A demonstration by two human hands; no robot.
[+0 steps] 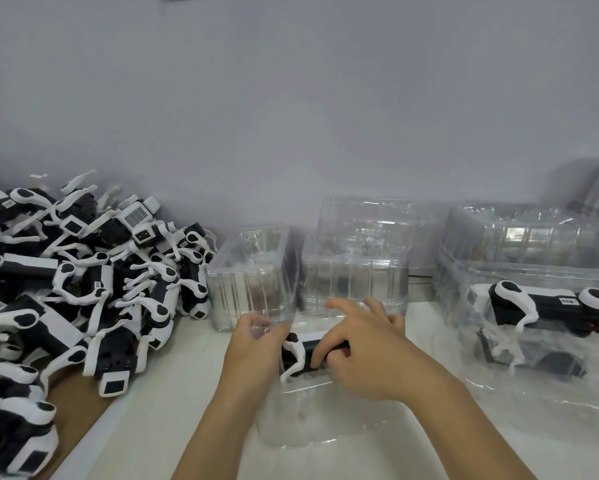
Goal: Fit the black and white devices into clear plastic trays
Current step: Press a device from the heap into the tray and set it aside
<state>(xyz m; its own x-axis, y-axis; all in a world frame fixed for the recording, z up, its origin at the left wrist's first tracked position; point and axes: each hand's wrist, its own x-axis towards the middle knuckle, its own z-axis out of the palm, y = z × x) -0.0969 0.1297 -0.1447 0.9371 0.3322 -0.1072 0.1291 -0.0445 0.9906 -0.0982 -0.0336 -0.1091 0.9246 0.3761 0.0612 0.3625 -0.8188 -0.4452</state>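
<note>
Hands work one clear tray (301, 410) at centre of white table (159, 410). Left hand (256, 344) pinches the tray's left wall, fingers closed on plastic. Right hand (364, 351) presses black-and-white device (300, 355) into it, thumb curled on the body, other fingers spread. Loose device pile (83, 289) left; filled tray (540, 313) right.
</note>
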